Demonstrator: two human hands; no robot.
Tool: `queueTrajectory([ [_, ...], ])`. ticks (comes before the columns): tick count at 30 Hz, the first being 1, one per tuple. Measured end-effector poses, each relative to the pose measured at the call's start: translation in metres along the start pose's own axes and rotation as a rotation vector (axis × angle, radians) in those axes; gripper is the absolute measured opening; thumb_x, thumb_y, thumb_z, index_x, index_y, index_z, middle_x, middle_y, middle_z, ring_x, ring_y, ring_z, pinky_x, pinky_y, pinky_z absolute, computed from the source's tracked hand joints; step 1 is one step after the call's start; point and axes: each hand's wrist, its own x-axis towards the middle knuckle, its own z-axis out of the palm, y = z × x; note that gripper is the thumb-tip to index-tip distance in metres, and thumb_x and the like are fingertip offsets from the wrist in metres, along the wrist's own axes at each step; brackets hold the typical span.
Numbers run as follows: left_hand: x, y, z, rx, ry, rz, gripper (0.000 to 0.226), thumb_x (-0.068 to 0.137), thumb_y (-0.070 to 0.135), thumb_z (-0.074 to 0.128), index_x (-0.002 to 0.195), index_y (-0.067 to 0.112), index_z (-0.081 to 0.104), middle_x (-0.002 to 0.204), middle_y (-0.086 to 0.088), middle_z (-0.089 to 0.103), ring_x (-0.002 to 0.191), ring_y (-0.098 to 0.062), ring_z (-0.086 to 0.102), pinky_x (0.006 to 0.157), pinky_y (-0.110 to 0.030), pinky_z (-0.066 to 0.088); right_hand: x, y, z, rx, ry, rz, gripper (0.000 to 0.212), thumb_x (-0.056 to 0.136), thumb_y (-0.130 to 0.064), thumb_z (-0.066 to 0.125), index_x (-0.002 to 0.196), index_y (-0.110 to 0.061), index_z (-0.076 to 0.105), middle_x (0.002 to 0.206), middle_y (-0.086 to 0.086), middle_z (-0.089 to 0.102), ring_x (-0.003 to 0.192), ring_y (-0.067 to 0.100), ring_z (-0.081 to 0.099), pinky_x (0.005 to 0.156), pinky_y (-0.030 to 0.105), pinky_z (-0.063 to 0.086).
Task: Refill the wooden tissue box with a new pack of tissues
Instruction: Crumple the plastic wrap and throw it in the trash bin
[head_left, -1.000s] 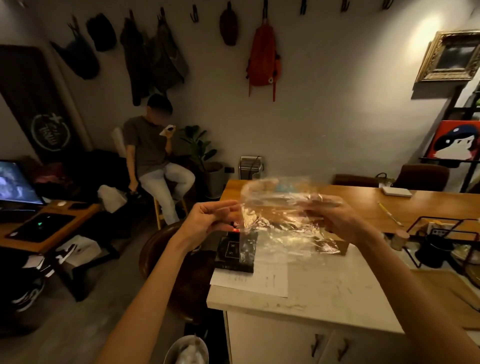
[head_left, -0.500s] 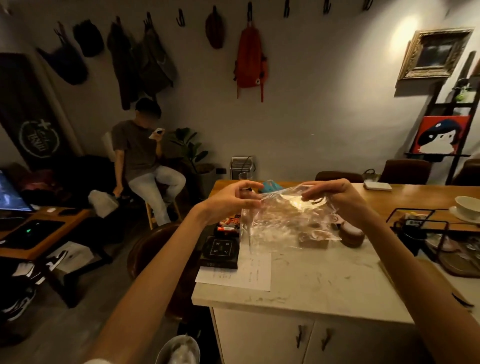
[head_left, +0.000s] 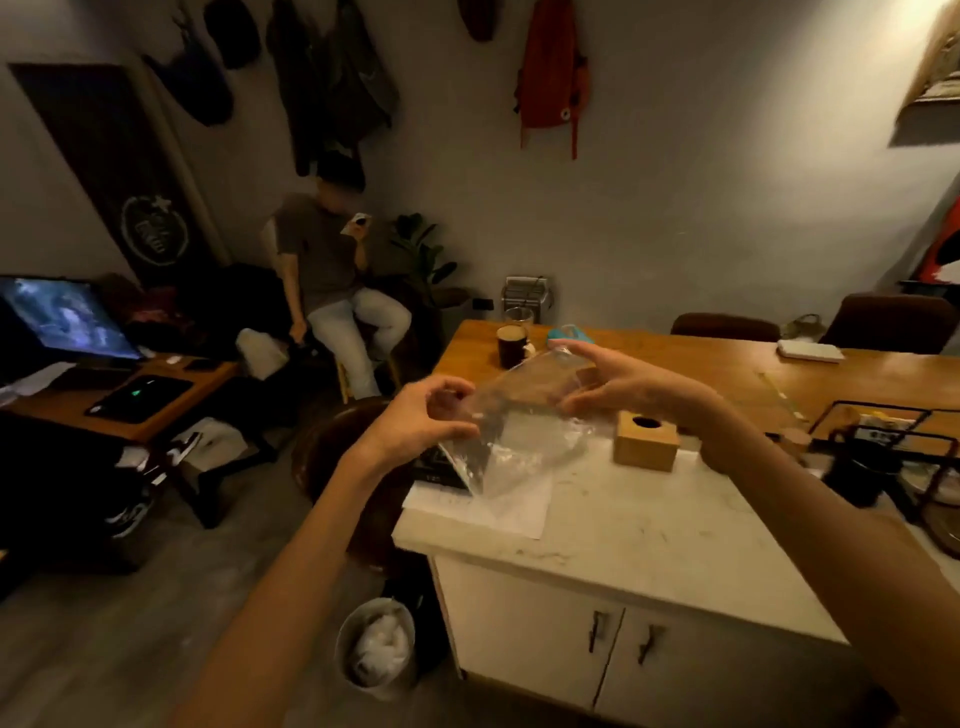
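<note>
A clear plastic wrapper (head_left: 519, 431) hangs in the air between both hands, above the left end of the white counter (head_left: 639, 540). My left hand (head_left: 421, 421) pinches its left edge. My right hand (head_left: 623, 384) grips its upper right corner. The wrapper looks empty and crumpled. The wooden tissue box (head_left: 645, 440), a small cube with a round hole in its top, stands on the counter just right of the wrapper, below my right wrist. I see no tissues in these frames.
A sheet of paper (head_left: 493, 506) and a black box (head_left: 436, 467) lie under the wrapper. A dark mug (head_left: 510, 345) stands on the wooden table behind. A wire rack (head_left: 883, 447) sits at the right. A bin (head_left: 376, 647) stands on the floor. A person sits by the wall.
My view has tipped downward and the bin has come into sight. Both hands have folded the wrapper smaller and tilted it. The wooden box now shows beside it.
</note>
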Motion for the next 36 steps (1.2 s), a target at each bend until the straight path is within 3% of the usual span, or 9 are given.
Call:
queueTrajectory([
  [3,-0.029,-0.025,-0.033,0.077,-0.068,-0.148,0.050,0.075,0.033,0.083,0.120,0.027,0.063,0.112,0.006,0.068,0.104,-0.007,0.064,0.090,-0.025,0.055,0.047,-0.035,0.042,-0.174,-0.155,-0.066,0.084,0.086,-0.003,0.068,0.152,-0.029,0.023,0.118,0.004,0.063,0.103,0.015,0.066,0.082,0.027,0.056],
  [7,-0.064,-0.074,-0.064,-0.162,-0.032,-0.241,0.041,0.082,0.013,0.077,0.121,0.017,0.064,0.114,0.000,0.072,0.104,-0.013,0.070,0.087,-0.024,0.057,0.109,-0.076,0.122,-0.393,-0.207,-0.178,0.082,0.088,-0.004,0.066,0.152,-0.034,0.025,0.113,-0.005,0.067,0.104,0.011,0.065,0.093,0.033,0.054],
  [12,-0.097,-0.177,-0.094,-0.517,0.211,-0.384,0.042,0.083,0.004,0.073,0.124,0.004,0.061,0.119,-0.015,0.071,0.110,-0.029,0.068,0.095,-0.041,0.055,0.170,-0.058,0.222,0.102,-0.055,-0.118,0.107,0.086,-0.032,0.072,0.154,-0.032,-0.009,0.138,-0.015,0.041,0.123,0.004,0.043,0.099,0.026,0.039],
  [15,-0.111,-0.242,-0.113,-0.762,0.278,-0.487,0.043,0.079,0.002,0.073,0.120,0.002,0.062,0.116,-0.018,0.070,0.103,-0.028,0.070,0.092,-0.043,0.057,0.207,-0.014,0.287,0.346,-0.158,0.162,0.099,0.082,-0.039,0.074,0.154,-0.035,0.006,0.137,0.000,0.059,0.112,0.015,0.062,0.093,0.039,0.052],
  [19,-0.124,-0.330,-0.125,-0.866,0.232,-0.641,0.026,0.086,-0.008,0.065,0.108,0.005,0.065,0.097,-0.009,0.076,0.083,-0.017,0.075,0.073,-0.029,0.062,0.263,0.047,0.362,0.514,-0.224,0.369,0.036,0.087,-0.022,0.071,0.122,-0.019,0.063,0.115,0.009,0.071,0.099,0.023,0.070,0.092,0.044,0.056],
  [22,-0.127,-0.408,-0.118,-0.879,0.261,-0.780,0.036,0.086,-0.010,0.063,0.121,-0.006,0.057,0.090,-0.007,0.077,0.076,-0.015,0.075,0.065,-0.028,0.062,0.305,0.097,0.406,0.621,-0.210,0.508,0.032,0.088,-0.011,0.067,0.120,-0.015,0.065,0.112,0.009,0.072,0.101,0.026,0.068,0.093,0.045,0.054],
  [26,-0.138,-0.514,-0.079,-0.896,0.253,-0.950,0.038,0.086,-0.007,0.065,0.123,-0.005,0.057,0.090,-0.008,0.076,0.072,-0.014,0.074,0.062,-0.026,0.061,0.341,0.187,0.470,0.542,-0.299,0.700,0.058,0.079,-0.010,0.077,0.132,-0.010,0.056,0.124,0.014,0.067,0.114,0.032,0.064,0.104,0.050,0.046],
  [31,-0.141,-0.645,-0.019,-0.954,0.237,-1.054,0.036,0.087,0.000,0.067,0.121,0.006,0.057,0.101,-0.010,0.073,0.079,-0.020,0.072,0.073,-0.033,0.059,0.385,0.312,0.534,0.440,-0.235,0.849,0.043,0.086,-0.008,0.070,0.127,-0.004,0.058,0.109,0.007,0.072,0.107,0.023,0.066,0.102,0.045,0.047],
  [36,-0.130,-0.770,0.042,-0.797,0.328,-1.121,0.040,0.088,-0.009,0.063,0.127,-0.003,0.055,0.102,-0.013,0.066,0.074,-0.015,0.061,0.059,-0.023,0.050,0.430,0.424,0.583,0.428,-0.131,0.910,0.035,0.092,-0.003,0.061,0.126,-0.005,0.057,0.113,0.011,0.066,0.099,0.018,0.063,0.078,0.029,0.052],
])
